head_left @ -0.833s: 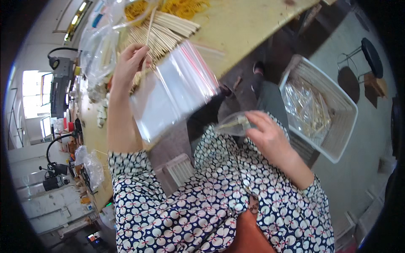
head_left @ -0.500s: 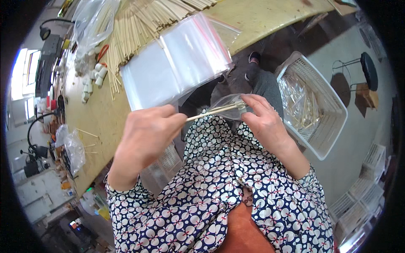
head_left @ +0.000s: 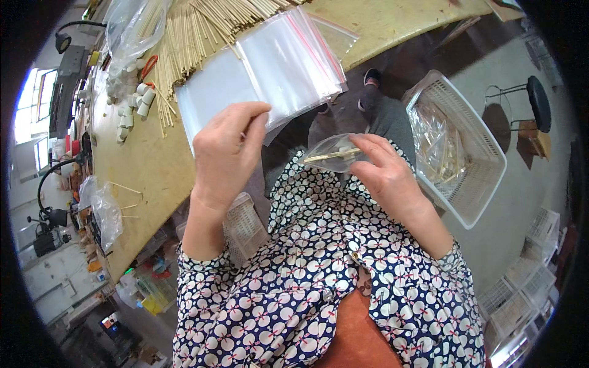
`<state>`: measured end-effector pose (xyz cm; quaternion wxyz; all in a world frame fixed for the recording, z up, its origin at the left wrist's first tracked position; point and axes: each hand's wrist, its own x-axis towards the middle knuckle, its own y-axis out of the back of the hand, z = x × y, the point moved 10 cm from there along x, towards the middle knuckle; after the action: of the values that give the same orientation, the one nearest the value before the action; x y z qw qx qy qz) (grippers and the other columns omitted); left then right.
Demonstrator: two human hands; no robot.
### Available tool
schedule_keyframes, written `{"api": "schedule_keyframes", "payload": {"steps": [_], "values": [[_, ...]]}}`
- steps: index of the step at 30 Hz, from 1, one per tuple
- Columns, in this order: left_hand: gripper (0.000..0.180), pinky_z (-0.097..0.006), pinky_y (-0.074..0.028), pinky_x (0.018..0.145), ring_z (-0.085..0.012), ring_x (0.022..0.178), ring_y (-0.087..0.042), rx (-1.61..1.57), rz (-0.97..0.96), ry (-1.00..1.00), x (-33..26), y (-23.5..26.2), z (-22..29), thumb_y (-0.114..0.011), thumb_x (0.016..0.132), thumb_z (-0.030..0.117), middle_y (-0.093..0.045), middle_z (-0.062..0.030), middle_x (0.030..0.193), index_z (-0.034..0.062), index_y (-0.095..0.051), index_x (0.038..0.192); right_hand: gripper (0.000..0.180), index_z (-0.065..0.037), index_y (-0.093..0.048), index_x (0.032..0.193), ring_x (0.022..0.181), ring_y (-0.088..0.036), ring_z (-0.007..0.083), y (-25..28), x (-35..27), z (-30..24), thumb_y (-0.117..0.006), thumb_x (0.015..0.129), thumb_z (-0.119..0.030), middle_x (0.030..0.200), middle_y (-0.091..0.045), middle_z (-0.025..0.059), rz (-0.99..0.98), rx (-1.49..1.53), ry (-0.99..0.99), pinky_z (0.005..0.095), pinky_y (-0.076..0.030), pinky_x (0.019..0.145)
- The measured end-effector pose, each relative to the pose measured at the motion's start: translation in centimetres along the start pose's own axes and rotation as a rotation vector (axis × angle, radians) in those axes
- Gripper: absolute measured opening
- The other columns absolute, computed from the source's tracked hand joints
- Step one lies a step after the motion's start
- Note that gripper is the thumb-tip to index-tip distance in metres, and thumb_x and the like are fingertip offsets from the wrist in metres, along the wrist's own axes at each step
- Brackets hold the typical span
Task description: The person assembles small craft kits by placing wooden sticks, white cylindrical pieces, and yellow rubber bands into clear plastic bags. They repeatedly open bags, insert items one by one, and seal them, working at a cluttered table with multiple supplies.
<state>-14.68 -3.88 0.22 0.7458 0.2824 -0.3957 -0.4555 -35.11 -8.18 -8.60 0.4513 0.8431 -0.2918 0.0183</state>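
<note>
In my right hand (head_left: pixel 383 172), thumb and fingers pinch the edge of a small clear plastic bag (head_left: pixel 319 147) above my lap. Inside the bag lie pale thin wooden sticks (head_left: pixel 334 156), pointing left; some whitish pieces beside them are too unclear to name. My left hand (head_left: pixel 230 144) is raised at the near edge of a stack of clear zip bags (head_left: pixel 279 64) with pink-red seal strips. Its fingers are loosely bent, with nothing visible in them. Whether its fingertips touch the stack cannot be made out.
Many loose wooden sticks (head_left: pixel 202 27) fan out on the yellowish table (head_left: pixel 147 175) behind the bags. White cylinders (head_left: pixel 145 98) and orange-handled scissors (head_left: pixel 149 66) lie left. At my right stands a white plastic basket (head_left: pixel 478 184) holding filled bags. A black stool (head_left: pixel 538 107) is farther right.
My left hand has let go of the stick ends and moved up and away toward the stacked bags. The sticks now rest within the bag, which my right hand still holds in nearly the same place.
</note>
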Motion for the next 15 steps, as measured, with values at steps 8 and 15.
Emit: {"api": "schedule_keyframes", "payload": {"steps": [8, 15], "values": [[0.009, -0.025, -0.047, 0.058, -0.0111, 0.068, -0.063, -0.001, -0.148, -0.064, 4.0, 1.1, 0.9, -0.072, 0.089, 0.001, -0.070, -0.0065, 0.082, 0.0012, -0.074, 0.098, 0.010, 0.004, -0.062, 0.083, 0.126, -0.059, 0.0392, 0.6, 0.8, -0.3, -0.063, 0.077, -0.004, 0.130, -0.063, 0.0245, -0.005, -0.023, 0.066, 0.0437, -0.052, 0.105], [0.020, -0.035, -0.054, 0.074, -0.0233, 0.079, -0.068, 0.179, -0.211, -0.221, 17.1, -4.2, -0.7, -0.067, 0.093, 0.016, -0.071, -0.0131, 0.091, 0.0039, -0.075, 0.106, 0.011, 0.004, -0.062, 0.083, 0.123, -0.060, 0.0394, 1.0, 0.0, 1.7, -0.064, 0.077, -0.004, 0.129, -0.064, 0.0236, 0.043, 0.080, 0.010, 0.0448, -0.053, 0.103]]}}
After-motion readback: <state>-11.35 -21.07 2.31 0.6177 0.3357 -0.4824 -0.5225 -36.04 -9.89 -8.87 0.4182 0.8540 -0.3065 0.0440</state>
